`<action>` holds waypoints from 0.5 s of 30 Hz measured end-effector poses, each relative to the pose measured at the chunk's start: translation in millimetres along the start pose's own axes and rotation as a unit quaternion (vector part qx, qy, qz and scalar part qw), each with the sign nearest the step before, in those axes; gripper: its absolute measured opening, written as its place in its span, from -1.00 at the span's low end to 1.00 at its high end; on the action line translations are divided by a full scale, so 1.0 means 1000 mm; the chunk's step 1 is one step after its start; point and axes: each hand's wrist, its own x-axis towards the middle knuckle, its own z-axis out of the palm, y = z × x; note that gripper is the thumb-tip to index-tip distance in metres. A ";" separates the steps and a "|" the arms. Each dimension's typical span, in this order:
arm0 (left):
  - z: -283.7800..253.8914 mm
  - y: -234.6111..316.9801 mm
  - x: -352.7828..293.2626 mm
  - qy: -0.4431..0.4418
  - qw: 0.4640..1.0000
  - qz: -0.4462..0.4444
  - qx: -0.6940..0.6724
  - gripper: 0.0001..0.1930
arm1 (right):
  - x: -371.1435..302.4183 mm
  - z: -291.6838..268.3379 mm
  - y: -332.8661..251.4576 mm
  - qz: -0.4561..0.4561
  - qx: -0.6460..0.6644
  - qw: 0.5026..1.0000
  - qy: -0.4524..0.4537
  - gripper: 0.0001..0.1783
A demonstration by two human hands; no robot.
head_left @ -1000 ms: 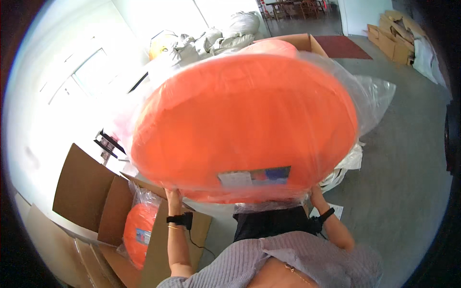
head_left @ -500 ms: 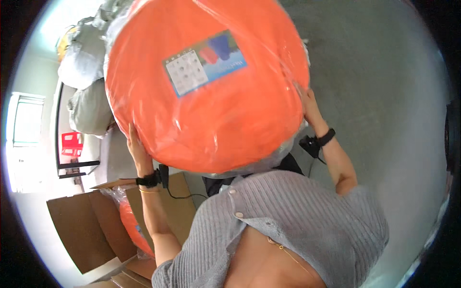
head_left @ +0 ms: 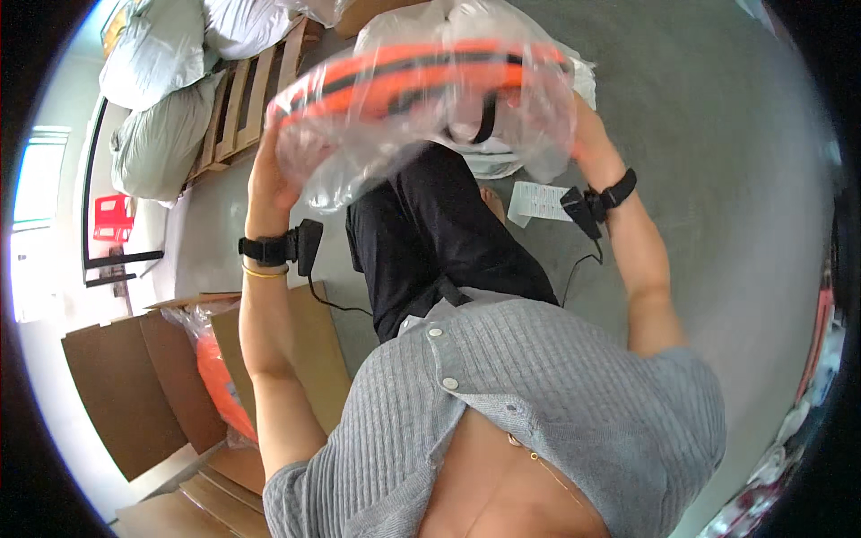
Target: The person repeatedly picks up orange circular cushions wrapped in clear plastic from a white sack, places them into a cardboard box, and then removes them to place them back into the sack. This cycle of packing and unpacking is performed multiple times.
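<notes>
I hold a large round orange cushion (head_left: 421,76) wrapped in a clear plastic bag, seen edge-on and tilted flat in front of me. My left hand (head_left: 269,175) grips its left rim through the plastic. On the opposite rim my right hand (head_left: 583,139) holds the bag, with its fingers partly hidden behind it. Each wrist carries a black band with a small black device and cable.
An open cardboard box (head_left: 170,377) at my lower left holds another orange cushion in plastic (head_left: 220,377). A wooden pallet (head_left: 242,108) with grey sacks (head_left: 152,143) lies at the upper left. A paper sheet (head_left: 538,202) lies on the grey concrete floor (head_left: 717,179).
The cushion has tipped from facing me broadside to edge-on and dropped lower and farther out. My view has swung down toward my legs and the floor.
</notes>
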 end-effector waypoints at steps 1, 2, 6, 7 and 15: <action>-0.002 0.011 0.005 0.016 0.995 -0.009 0.103 -0.51 | 0.017 0.000 -0.010 -0.004 -0.012 0.996 -0.089 -0.61; -0.005 0.023 0.014 0.033 0.978 -0.019 0.207 -0.52 | 0.034 -0.001 -0.020 -0.010 -0.021 0.984 -0.177 -0.61; 0.001 0.078 -0.015 -0.078 0.954 0.179 0.229 -0.58 | 0.094 -0.076 -0.079 -0.051 0.139 0.981 -0.127 -0.63; -0.014 0.087 -0.014 -0.088 0.941 0.192 0.263 -0.59 | 0.104 -0.093 -0.092 -0.072 0.175 0.976 -0.104 -0.63; -0.066 0.111 -0.038 0.059 0.758 0.282 0.586 -0.57 | 0.007 -0.063 -0.164 -0.048 0.091 0.979 -0.177 -0.63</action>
